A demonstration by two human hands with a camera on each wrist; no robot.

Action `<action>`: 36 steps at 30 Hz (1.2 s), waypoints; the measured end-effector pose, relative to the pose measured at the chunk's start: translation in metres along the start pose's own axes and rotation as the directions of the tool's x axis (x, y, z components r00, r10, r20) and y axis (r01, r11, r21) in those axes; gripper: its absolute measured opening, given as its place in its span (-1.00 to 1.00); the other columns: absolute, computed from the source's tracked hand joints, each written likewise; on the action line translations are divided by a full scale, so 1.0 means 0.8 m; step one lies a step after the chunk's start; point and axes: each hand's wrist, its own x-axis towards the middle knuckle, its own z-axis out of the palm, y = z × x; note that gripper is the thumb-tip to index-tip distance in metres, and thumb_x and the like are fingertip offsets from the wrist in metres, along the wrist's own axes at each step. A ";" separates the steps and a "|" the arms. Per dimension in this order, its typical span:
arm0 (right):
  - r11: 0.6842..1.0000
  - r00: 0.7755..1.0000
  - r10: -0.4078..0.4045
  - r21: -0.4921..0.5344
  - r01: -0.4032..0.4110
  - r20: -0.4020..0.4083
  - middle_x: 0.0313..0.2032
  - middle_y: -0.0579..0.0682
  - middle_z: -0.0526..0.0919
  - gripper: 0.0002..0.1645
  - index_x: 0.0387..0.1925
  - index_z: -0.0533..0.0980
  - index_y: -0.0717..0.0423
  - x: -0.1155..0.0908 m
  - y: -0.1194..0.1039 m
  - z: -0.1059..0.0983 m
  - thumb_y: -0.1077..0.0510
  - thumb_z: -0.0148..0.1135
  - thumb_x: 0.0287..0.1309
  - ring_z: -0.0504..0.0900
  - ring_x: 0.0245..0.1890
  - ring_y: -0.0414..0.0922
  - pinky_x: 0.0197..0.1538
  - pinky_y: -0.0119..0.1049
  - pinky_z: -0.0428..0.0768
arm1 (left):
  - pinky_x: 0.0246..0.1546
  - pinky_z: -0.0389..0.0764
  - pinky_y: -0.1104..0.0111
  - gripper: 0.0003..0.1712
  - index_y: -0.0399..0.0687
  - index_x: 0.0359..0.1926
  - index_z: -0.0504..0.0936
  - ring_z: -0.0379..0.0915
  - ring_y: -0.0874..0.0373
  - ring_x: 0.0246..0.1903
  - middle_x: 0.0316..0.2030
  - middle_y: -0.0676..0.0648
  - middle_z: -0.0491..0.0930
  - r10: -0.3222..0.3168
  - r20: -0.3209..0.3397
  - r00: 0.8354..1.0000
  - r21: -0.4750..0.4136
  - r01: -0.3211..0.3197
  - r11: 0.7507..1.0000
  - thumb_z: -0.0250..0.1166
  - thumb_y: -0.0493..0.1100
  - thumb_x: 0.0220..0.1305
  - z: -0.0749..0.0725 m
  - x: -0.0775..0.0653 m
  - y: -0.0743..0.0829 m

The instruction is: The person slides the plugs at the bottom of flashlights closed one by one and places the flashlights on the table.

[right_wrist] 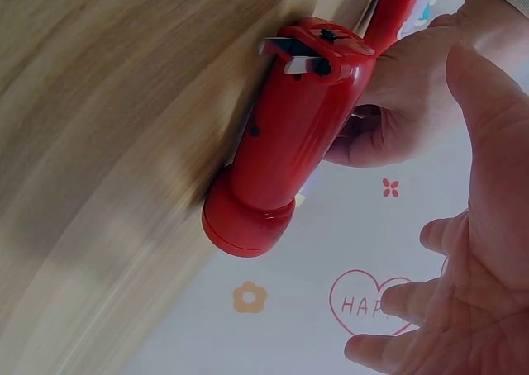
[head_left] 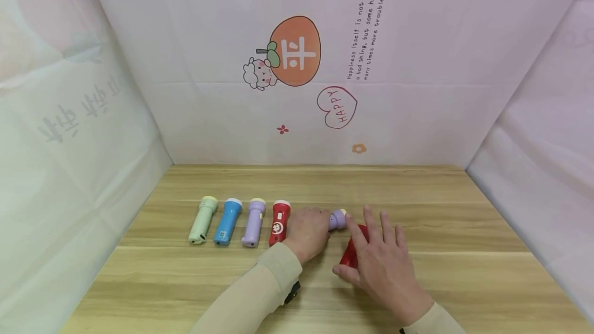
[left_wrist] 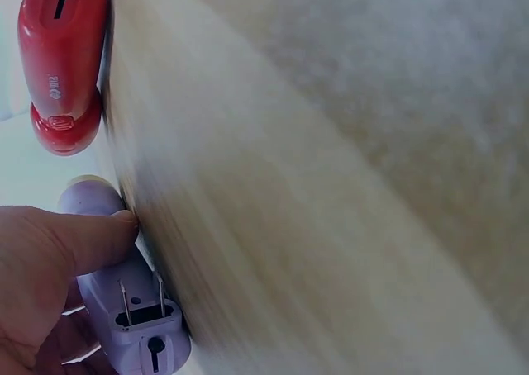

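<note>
My left hand (head_left: 308, 233) grips a purple flashlight (head_left: 339, 219), whose pale-rimmed head shows past the fingers. In the left wrist view the thumb lies along this flashlight's body (left_wrist: 128, 288), and two metal plug prongs (left_wrist: 142, 301) stick up from its tail end. My right hand (head_left: 385, 264) is spread over and beside a red flashlight (head_left: 350, 254), partly covering it in the head view. From the right wrist, that red flashlight (right_wrist: 285, 144) lies on the table with its plug prongs (right_wrist: 297, 57) folded out, apart from the straight fingers.
Left of my hands, a row of flashlights lies on the wooden table (head_left: 162, 282): light green (head_left: 202, 220), blue (head_left: 227, 223), purple (head_left: 253, 223) and red (head_left: 279, 223). The red one is right beside my left hand. A printed white cloth (head_left: 223, 117) hangs behind and at both sides.
</note>
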 end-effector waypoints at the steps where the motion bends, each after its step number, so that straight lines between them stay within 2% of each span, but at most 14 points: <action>1: 1.000 1.000 0.000 0.002 0.000 -0.002 0.54 0.34 0.22 0.27 0.57 0.27 -0.08 0.000 0.000 0.000 -0.63 0.34 -0.02 0.22 0.48 0.46 0.35 0.48 0.30 | -0.47 0.59 0.20 -0.66 0.09 -0.10 0.71 0.58 0.08 -0.39 -0.29 0.03 0.72 -0.002 0.001 1.000 -0.004 0.002 1.000 0.49 0.15 0.26 -0.001 0.000 0.000; 15: 1.000 1.000 -0.001 0.021 0.002 -0.029 0.52 0.36 0.26 0.27 0.55 0.30 -0.06 0.001 -0.001 0.001 -0.62 0.38 -0.06 0.27 0.45 0.48 0.33 0.48 0.32 | -0.56 0.51 0.24 -0.68 0.06 -0.15 0.70 0.54 0.09 -0.45 -0.38 0.03 0.67 -0.022 -0.031 0.999 -0.060 0.021 0.998 0.50 0.12 0.23 -0.008 -0.005 -0.006; 22: 1.000 1.000 -0.001 0.027 0.001 -0.030 0.51 0.36 0.27 0.26 0.56 0.30 -0.05 0.001 -0.002 0.000 -0.60 0.39 -0.05 0.27 0.45 0.47 0.33 0.47 0.33 | -0.66 0.44 0.27 -0.75 0.09 -0.35 0.61 0.44 0.15 -0.58 -0.54 0.09 0.53 -0.059 -0.014 0.998 -0.178 0.056 0.983 0.47 0.08 0.24 -0.015 -0.005 -0.016; 26: 1.000 1.000 0.004 0.026 -0.004 -0.025 0.51 0.36 0.27 0.27 0.57 0.28 -0.05 0.002 -0.003 -0.001 -0.60 0.37 -0.03 0.27 0.46 0.46 0.35 0.45 0.33 | -0.61 0.43 0.29 -0.75 0.09 -0.30 0.61 0.42 0.17 -0.58 -0.55 0.11 0.52 -0.107 0.012 0.994 -0.295 0.106 0.950 0.45 0.09 0.27 -0.023 -0.007 -0.021; 31: 1.000 0.999 0.000 0.021 0.001 -0.035 0.51 0.36 0.28 0.27 0.56 0.29 -0.04 0.003 -0.004 -0.001 -0.60 0.37 -0.04 0.27 0.46 0.46 0.35 0.44 0.33 | -0.49 0.51 0.26 -0.57 0.00 -0.01 0.68 0.48 0.16 -0.50 -0.37 0.06 0.64 -0.177 0.042 0.983 -0.409 0.179 0.895 0.42 0.17 0.30 -0.032 -0.010 -0.028; 33: 1.000 0.999 -0.003 0.020 0.003 -0.037 0.51 0.36 0.27 0.27 0.56 0.29 -0.04 0.003 -0.004 -0.001 -0.60 0.37 -0.04 0.27 0.46 0.46 0.35 0.44 0.33 | -0.43 0.53 0.25 -0.54 0.02 0.03 0.68 0.49 0.17 -0.47 -0.33 0.07 0.66 -0.194 0.047 0.980 -0.441 0.195 0.876 0.41 0.21 0.30 -0.035 -0.011 -0.031; 36: 1.000 0.999 -0.005 0.020 0.005 -0.037 0.51 0.36 0.26 0.27 0.57 0.28 -0.04 0.003 -0.005 -0.001 -0.61 0.36 -0.03 0.27 0.46 0.46 0.35 0.44 0.33 | -0.37 0.54 0.25 -0.53 0.03 0.01 0.66 0.51 0.16 -0.43 -0.32 0.08 0.66 -0.212 0.074 0.974 -0.508 0.220 0.833 0.39 0.24 0.31 -0.041 -0.014 -0.034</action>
